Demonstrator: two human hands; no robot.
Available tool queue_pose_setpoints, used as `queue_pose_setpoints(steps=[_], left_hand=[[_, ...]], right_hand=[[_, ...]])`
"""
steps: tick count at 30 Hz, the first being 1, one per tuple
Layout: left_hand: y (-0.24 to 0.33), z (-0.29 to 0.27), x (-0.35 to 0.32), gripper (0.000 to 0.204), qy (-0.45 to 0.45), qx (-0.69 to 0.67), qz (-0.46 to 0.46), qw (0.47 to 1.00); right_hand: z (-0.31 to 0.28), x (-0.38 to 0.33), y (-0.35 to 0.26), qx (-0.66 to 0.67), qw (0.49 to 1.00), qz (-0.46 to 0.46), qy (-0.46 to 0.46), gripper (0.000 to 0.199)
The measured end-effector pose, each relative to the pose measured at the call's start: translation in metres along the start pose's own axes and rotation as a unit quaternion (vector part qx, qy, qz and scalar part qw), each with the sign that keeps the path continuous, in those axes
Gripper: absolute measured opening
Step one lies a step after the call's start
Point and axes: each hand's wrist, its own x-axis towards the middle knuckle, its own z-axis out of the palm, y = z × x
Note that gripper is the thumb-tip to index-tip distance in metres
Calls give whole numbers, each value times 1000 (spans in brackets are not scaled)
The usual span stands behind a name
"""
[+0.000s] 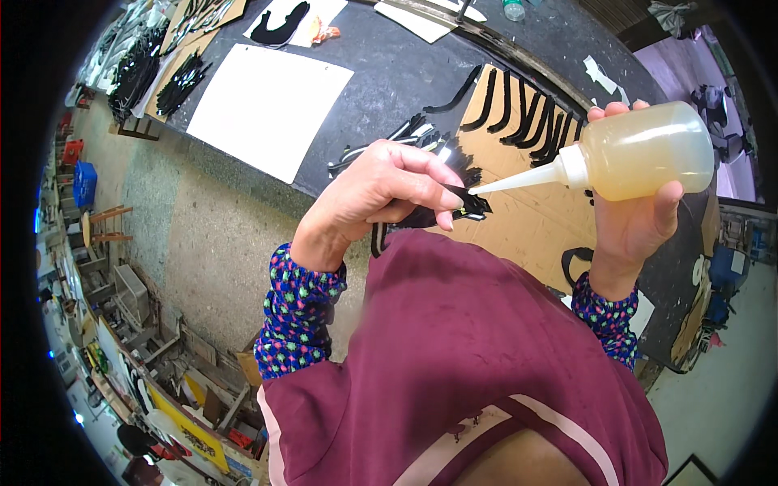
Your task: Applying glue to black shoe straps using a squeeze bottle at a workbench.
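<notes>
My left hand point(397, 185) pinches a black strip point(472, 204) between thumb and fingers, just above the table edge. My right hand point(636, 223) is wrapped round a squeeze bottle point(648, 152) of pale yellow liquid, tipped on its side. Its long white nozzle point(523, 178) points left, and the tip meets or nearly meets the strip. Behind my left hand lies a loose pile of black strips point(413, 134), partly hidden by it. More black strips point(531, 113) lie spaced out along a cardboard sheet point(527, 219) under the bottle.
A large white sheet point(271, 109) lies on the dark table point(365, 61) to the left. Bundles of black strips point(182, 83) sit at the far left corner. A raised rail point(527, 61) runs behind the cardboard. A blue bin point(84, 184) and a wooden stool point(105, 225) stand on the floor.
</notes>
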Motion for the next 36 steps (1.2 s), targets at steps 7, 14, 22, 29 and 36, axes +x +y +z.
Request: queue_pose_setpoints(steps=[7, 14, 22, 29, 36], left_hand=[[0, 0, 1, 13, -8, -8, -1, 1000], [0, -1, 0, 15, -18, 2, 6, 1000], [-2, -3, 4, 14, -15, 3, 4, 1000], [-3, -4, 6, 14, -11, -6, 1, 1000], [-3, -4, 9, 12, -11, -7, 8, 1000]], right_hand=[[-1, 0, 1, -4, 1000, 2, -1, 78], [-3, 1, 3, -24, 1000, -2, -5, 78], [-7, 1, 3, -31, 1000, 1, -4, 79], [-11, 0, 4, -22, 1000, 3, -9, 80], [-13, -1, 4, -19, 1000, 1, -7, 80]])
